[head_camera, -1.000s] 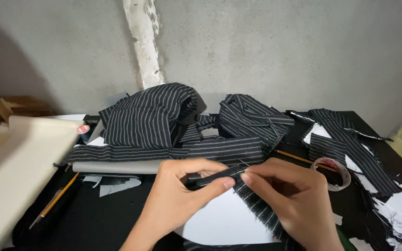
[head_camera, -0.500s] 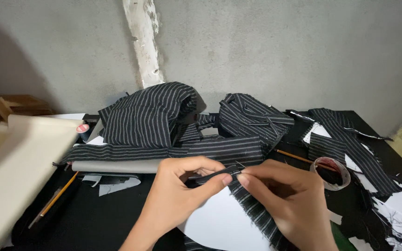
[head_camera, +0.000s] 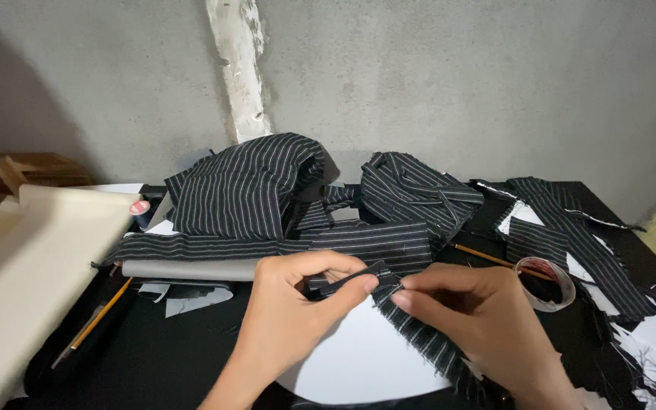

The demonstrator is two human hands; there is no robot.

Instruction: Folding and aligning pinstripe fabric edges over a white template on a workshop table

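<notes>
My left hand (head_camera: 290,319) and my right hand (head_camera: 472,319) meet at the middle of the table, both pinching a narrow strip of black pinstriped fabric (head_camera: 419,334). The left thumb and forefinger hold its folded upper end; the right fingertips press the strip just beside them. The rest of the strip trails down to the right over a white paper piece (head_camera: 358,364) lying on the black table (head_camera: 161,357).
Piles of the same striped fabric (head_camera: 244,190) lie behind the hands. A roll of tape (head_camera: 544,282) and a pencil (head_camera: 487,257) sit at the right, another pencil (head_camera: 96,323) at the left beside cream paper (head_camera: 24,273). A grey wall stands behind.
Both hands have shifted slightly and the fingertips have drawn closer together on the strip's end, which is now folded tighter between them.
</notes>
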